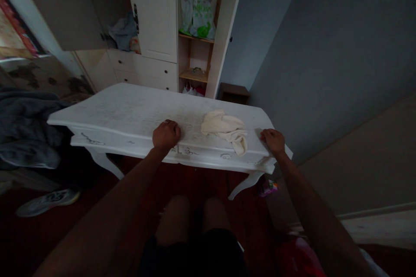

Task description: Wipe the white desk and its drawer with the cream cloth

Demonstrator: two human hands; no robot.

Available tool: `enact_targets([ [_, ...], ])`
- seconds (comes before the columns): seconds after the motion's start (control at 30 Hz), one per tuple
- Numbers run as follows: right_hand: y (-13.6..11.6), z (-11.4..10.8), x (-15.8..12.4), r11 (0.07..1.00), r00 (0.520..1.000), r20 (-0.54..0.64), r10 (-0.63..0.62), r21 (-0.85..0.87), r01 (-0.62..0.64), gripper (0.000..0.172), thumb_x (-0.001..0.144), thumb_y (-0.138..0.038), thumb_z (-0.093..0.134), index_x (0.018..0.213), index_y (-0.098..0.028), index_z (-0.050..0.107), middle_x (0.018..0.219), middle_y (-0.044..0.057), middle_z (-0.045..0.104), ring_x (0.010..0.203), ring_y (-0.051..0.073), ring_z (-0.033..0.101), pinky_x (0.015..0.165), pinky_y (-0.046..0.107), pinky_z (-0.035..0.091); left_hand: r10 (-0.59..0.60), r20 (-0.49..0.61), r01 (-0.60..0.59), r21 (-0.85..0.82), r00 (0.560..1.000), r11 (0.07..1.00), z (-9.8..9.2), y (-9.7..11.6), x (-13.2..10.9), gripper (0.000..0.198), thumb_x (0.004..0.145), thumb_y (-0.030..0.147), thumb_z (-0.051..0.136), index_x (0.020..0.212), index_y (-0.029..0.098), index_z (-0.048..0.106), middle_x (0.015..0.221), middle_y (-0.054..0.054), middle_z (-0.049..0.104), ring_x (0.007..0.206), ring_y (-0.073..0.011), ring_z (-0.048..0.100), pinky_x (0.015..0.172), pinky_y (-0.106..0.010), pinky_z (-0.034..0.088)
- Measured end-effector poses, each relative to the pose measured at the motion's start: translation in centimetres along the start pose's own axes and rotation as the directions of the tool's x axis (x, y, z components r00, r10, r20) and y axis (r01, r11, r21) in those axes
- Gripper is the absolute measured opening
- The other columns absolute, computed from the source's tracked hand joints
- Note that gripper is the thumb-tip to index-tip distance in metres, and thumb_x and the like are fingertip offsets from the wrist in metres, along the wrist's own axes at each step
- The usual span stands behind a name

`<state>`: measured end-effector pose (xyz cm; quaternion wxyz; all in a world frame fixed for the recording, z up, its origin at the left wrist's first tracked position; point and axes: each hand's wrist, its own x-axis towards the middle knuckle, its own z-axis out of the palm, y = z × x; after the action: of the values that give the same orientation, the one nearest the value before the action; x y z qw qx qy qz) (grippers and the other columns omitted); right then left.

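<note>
A white table [136, 104] with curved legs and carved drawer fronts stands in front of me, its top smudged grey in places. My left hand [167, 134] rests closed on the front edge, left of a crumpled cream cloth [224, 125]. The cloth lies on the top, one end hanging over the front edge. At the right end of the table my right hand [273, 140] also rests with its fingers curled in. Neither hand touches the cloth, and nothing shows in either fist.
Behind the table is a white wardrobe [156, 13] with an open door and plastic bags [203, 13] on a shelf. Dark clothes [29, 130] are piled at the left above a shoe [48, 202]. A grey wall [341, 60] rises at the right, near a small brown box [234, 88].
</note>
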<state>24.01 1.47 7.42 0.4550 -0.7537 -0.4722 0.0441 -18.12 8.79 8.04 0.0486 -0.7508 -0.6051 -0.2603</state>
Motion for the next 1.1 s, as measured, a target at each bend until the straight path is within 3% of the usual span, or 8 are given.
enact_targets([
  [0.23,0.2,-0.1,-0.2,0.999,1.0,0.005,-0.009,0.038,0.009,0.033,0.075,-0.043,0.049,0.062,-0.018,0.066,0.057,0.003,0.066,0.059,0.017,0.059,0.062,0.029,0.043,-0.034,0.027,0.035,-0.023,0.999,0.999,-0.1,-0.2,0.1,0.032,0.09,0.029,0.04,0.098,0.019,0.069,0.108,-0.013,0.068,0.099,-0.0277,0.065,0.075,-0.036,0.049],
  [0.37,-0.1,0.0,-0.5,0.999,0.999,-0.022,-0.028,0.032,0.028,0.033,0.076,-0.041,0.047,0.059,-0.018,0.064,0.057,0.004,0.065,0.058,0.017,0.058,0.062,0.028,0.042,-0.172,0.127,0.182,-0.071,0.977,0.981,-0.8,0.8,1.1,0.034,0.091,0.029,0.039,0.1,0.017,0.07,0.109,-0.015,0.068,0.1,-0.0292,0.066,0.079,-0.037,0.05],
  [0.47,-0.1,0.0,-0.6,0.999,0.999,-0.023,-0.041,-0.005,0.041,0.033,0.077,-0.04,0.046,0.059,-0.019,0.064,0.058,0.005,0.066,0.059,0.017,0.058,0.062,0.029,0.041,-0.247,0.159,0.274,-0.181,0.956,0.945,-1.3,3.9,1.9,0.04,0.094,0.033,0.038,0.114,0.013,0.066,0.114,-0.019,0.067,0.106,-0.0305,0.064,0.089,-0.04,0.049],
  [0.57,-0.1,0.0,-0.5,0.998,0.998,-0.018,-0.062,-0.02,0.062,0.033,0.077,-0.039,0.045,0.059,-0.019,0.063,0.058,0.005,0.066,0.06,0.018,0.059,0.062,0.03,0.041,-0.076,0.051,0.088,-0.304,0.996,0.949,-1.0,9.0,2.4,0.061,0.09,0.052,0.051,0.133,0.01,0.053,0.132,-0.022,0.059,0.124,-0.0326,0.055,0.103,-0.042,0.042],
  [0.7,0.0,0.1,-0.5,0.999,0.998,-0.028,-0.05,0.01,0.05,0.03,0.077,-0.037,0.046,0.059,-0.019,0.062,0.057,0.004,0.066,0.059,0.018,0.059,0.062,0.029,0.042,0.02,0.192,0.044,-0.32,0.981,0.946,0.6,15.7,3.3,0.102,0.072,0.073,0.064,0.149,0.014,0.033,0.151,-0.027,0.039,0.14,-0.042,0.035,0.107,-0.053,0.037],
  [0.83,0.0,0.2,-0.5,0.999,0.999,-0.032,-0.025,0.044,0.026,0.031,0.078,-0.037,0.047,0.059,-0.019,0.063,0.057,0.004,0.066,0.059,0.018,0.059,0.062,0.029,0.042,0.074,0.286,-0.01,-0.219,0.955,0.976,1.4,18.1,3.6,0.076,0.074,0.05,0.072,0.141,0.024,0.046,0.143,-0.021,0.049,0.129,-0.0408,0.047,0.099,-0.053,0.043],
  [0.93,-0.1,0.2,-0.5,0.999,0.999,-0.034,-0.006,0.038,0.008,0.03,0.078,-0.035,0.047,0.059,-0.019,0.064,0.058,0.004,0.067,0.06,0.018,0.06,0.064,0.029,0.042,0.1,0.199,-0.041,-0.283,0.975,0.958,0.7,16.9,0.5,0.05,0.078,0.033,0.067,0.127,0.027,0.059,0.125,-0.014,0.06,0.115,-0.032,0.057,0.094,-0.043,0.048],
  [1.1,0.0,0.1,-0.8,0.998,0.998,-0.039,-0.058,0.035,0.059,0.031,0.08,-0.036,0.046,0.059,-0.019,0.063,0.058,0.004,0.066,0.06,0.017,0.06,0.064,0.029,0.042,-0.084,-0.135,0.025,-0.39,0.987,0.921,1.1,11.0,-11.1,0.043,0.085,0.04,0.063,0.126,0.028,0.058,0.133,-0.014,0.053,0.123,-0.0297,0.052,0.104,-0.043,0.045],
])
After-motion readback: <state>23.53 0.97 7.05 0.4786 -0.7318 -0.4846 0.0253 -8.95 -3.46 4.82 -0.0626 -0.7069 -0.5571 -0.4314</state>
